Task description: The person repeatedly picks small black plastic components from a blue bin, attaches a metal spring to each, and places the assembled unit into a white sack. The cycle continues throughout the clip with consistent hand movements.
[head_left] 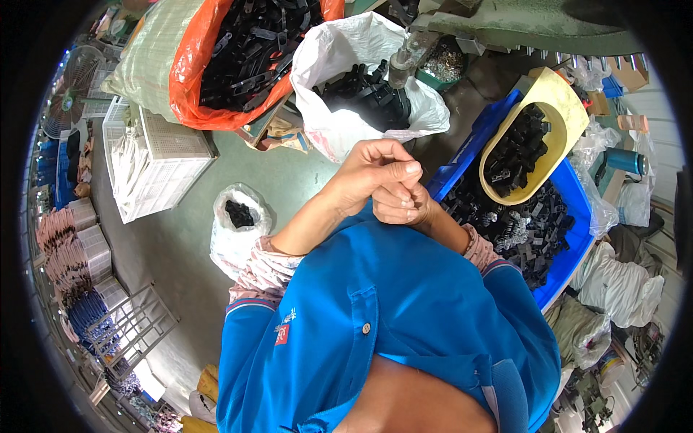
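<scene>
My left hand (366, 175) and my right hand (402, 203) meet in front of my chest, touching each other. The left thumb presses against its curled index finger in a pinch. Just below it, the right fingers are curled in as well. Whatever lies between the fingertips, if anything, is hidden or too small to make out. Beyond the hands stands a white woven sack (328, 133) with black plastic parts (372, 97) inside. Close to the right hand is a blue bin (581, 209) full of small black parts (538, 245).
A yellow tub (570, 108) holding black pieces rests on the blue bin. An orange-lined sack (184, 79) of long black parts stands at the far left. Nearer are a small white bag (224, 238) and a white crate (170, 162). Green machinery (534, 29) overhangs the far right.
</scene>
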A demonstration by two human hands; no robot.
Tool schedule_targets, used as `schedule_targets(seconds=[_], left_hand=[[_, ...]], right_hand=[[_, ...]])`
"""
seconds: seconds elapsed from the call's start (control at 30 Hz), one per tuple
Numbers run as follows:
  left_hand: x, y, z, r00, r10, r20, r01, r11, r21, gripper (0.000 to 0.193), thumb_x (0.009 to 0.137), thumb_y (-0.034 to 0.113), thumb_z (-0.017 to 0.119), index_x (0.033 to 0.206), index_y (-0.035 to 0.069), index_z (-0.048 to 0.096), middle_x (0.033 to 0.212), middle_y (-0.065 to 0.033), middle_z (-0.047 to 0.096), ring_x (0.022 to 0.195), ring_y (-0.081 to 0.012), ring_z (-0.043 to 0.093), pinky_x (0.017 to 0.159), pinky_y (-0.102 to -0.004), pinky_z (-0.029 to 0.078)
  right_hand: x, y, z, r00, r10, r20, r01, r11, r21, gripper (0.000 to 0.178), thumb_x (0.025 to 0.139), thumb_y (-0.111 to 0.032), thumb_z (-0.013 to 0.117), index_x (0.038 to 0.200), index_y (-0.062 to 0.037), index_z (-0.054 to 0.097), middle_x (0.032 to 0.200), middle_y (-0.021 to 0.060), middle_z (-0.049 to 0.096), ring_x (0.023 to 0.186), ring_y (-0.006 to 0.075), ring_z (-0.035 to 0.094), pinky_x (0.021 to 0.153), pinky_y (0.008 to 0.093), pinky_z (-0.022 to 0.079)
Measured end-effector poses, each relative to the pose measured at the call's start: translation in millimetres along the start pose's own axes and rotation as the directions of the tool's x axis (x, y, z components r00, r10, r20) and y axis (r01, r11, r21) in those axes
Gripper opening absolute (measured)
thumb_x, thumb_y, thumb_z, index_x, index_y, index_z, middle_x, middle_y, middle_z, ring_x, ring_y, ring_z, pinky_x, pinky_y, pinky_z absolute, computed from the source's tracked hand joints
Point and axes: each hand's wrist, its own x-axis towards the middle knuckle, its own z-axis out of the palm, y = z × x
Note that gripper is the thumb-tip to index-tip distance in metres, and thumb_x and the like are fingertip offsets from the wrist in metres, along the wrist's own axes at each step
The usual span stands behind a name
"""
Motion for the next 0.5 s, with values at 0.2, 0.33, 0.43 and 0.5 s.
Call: schedule_targets(seconds=[0.2,0.33,0.43,0.5], left_hand=[[-1.8,-0.6,-1.2,1.000,-0.007,0.010,0.008,0.998,-0.068,0.011,0.089,0.011,0.067,0.086,0.001,0.065,0.079,-0.0079,0.067,0.064,-0.0141,0.065,0.057,-0.0247,0.055],[-3.4,2.4,-0.4,1.000,-0.024,0.012,0.025,0.995,-0.096,0.011,0.089,0.011,0.066,0.087,0.000,0.064,0.079,-0.0083,0.067,0.062,-0.0144,0.065,0.056,-0.0247,0.055],[-2.7,0.4,0.3,1.000,0.004,-0.027,-0.007,0.995,-0.104,0.013,0.089,0.013,0.067,0.087,0.000,0.064,0.078,-0.0076,0.067,0.061,-0.0140,0.065,0.055,-0.0238,0.054],[-4.8,1.7,2.6,1.000,-0.008,-0.023,0.007,1.000,-0.025,0.014,0.090,0.014,0.067,0.087,0.001,0.064,0.078,-0.0071,0.066,0.060,-0.0135,0.065,0.054,-0.0231,0.053]], right_hand=[[0.6,2.3,0.7,1.000,-0.014,0.000,0.014,1.000,-0.022,0.045,0.088,-0.047,0.064,0.066,-0.0099,0.053,0.054,-0.0015,0.046,0.041,0.0083,0.045,0.036,0.0199,0.034],[-0.4,3.1,-0.2,1.000,-0.009,-0.001,0.009,1.000,-0.022,0.045,0.088,-0.048,0.063,0.067,-0.0098,0.053,0.055,-0.0014,0.046,0.043,0.0082,0.046,0.038,0.0197,0.035],[0.4,4.4,-0.8,1.000,-0.016,0.022,0.016,1.000,-0.022,0.045,0.089,-0.048,0.062,0.068,-0.0095,0.053,0.056,-0.0013,0.046,0.044,0.0085,0.046,0.038,0.0197,0.036],[-0.2,4.9,-3.4,0.999,-0.016,0.040,0.017,1.000,-0.016,0.045,0.089,-0.048,0.062,0.068,-0.0094,0.053,0.057,-0.0012,0.046,0.045,0.0086,0.046,0.039,0.0198,0.037]])
